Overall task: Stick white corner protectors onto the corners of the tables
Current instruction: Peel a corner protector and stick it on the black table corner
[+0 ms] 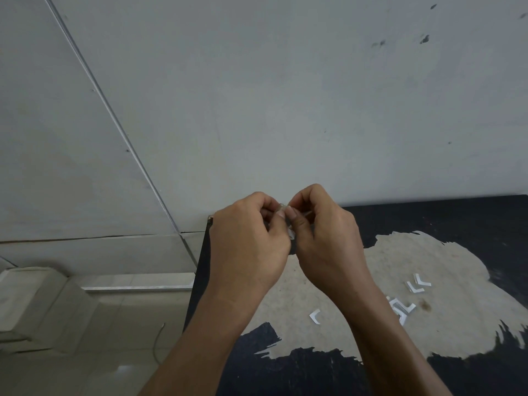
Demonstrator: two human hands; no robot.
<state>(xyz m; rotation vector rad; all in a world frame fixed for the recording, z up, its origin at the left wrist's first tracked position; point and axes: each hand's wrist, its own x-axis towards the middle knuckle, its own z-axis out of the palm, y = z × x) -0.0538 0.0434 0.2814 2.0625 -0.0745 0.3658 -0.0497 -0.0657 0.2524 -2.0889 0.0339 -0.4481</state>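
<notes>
A black table with a large worn tan patch stands against a grey wall. Its far left corner shows just left of my hands. My left hand and my right hand meet above that corner, and together their fingertips pinch a small clear-white corner protector, which the fingers mostly hide. Several white corner-shaped pieces lie loose on the tan patch: one near my left forearm, a cluster by my right forearm and a pair farther right.
The grey wall rises directly behind the table. Left of the table lies a pale tiled floor with a thin wire and a light boxy object at the far left.
</notes>
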